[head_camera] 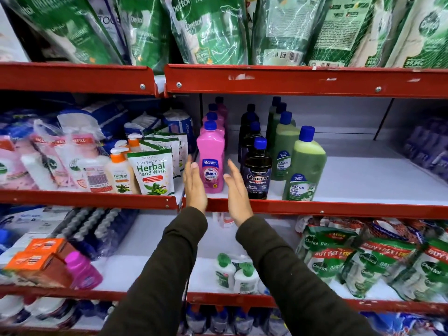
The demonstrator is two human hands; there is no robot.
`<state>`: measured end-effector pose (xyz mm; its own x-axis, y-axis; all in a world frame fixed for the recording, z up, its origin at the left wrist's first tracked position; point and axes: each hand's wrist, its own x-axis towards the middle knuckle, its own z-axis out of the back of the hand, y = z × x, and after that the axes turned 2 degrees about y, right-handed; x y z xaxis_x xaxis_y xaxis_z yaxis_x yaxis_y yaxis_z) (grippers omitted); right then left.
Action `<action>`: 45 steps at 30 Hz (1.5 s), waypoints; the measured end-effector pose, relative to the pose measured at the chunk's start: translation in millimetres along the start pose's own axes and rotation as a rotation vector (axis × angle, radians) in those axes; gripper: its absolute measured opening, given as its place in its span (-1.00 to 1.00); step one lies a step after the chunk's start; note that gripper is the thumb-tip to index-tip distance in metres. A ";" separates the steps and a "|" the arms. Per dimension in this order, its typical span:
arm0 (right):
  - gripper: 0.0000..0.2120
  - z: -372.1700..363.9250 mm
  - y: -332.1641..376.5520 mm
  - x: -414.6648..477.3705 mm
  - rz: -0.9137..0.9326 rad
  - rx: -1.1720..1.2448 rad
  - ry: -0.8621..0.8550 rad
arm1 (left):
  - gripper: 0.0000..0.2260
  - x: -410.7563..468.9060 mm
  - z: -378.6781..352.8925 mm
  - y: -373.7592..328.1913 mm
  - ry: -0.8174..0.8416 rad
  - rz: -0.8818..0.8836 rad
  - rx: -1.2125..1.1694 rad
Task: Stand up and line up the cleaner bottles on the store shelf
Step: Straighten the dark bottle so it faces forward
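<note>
Pink bottle (210,158): upright, front of its row on middle shelf (339,209).
Left hand (194,185): open, flat, just left of pink bottle.
Right hand (237,190): open, flat, just right of it.
Black bottle (257,170): upright, right of pink bottle.

Long, dark olive-brown sleeves (174,270) are worn on both arms, reaching to the wrists. The left hand (195,187) and right hand (237,192) are left bare; no rings are seen.
</note>
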<state>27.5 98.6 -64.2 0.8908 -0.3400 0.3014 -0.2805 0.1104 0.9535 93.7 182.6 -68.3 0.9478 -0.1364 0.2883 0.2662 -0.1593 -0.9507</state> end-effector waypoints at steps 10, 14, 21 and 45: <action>-0.54 -14.8 1.3 29.5 -0.151 0.119 -0.021 | -0.53 10.7 15.0 -16.7 0.174 0.113 -0.025; -0.56 -13.8 3.3 13.8 -0.108 0.062 -0.013 | -0.52 4.0 25.4 -10.5 0.157 0.101 -0.004; -0.56 -16.4 -0.4 -4.8 -0.070 0.040 -0.039 | -0.51 -9.7 30.2 -7.4 0.115 0.043 -0.021; -0.53 62.9 -12.8 -21.5 -0.051 0.000 -0.356 | -0.50 -59.1 -60.9 -5.5 0.347 0.126 0.176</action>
<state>-10.5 45.7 -82.7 0.7235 -0.6487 0.2360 -0.2395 0.0849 0.9672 25.5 132.0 -73.1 0.8675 -0.4708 0.1607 0.2061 0.0460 -0.9775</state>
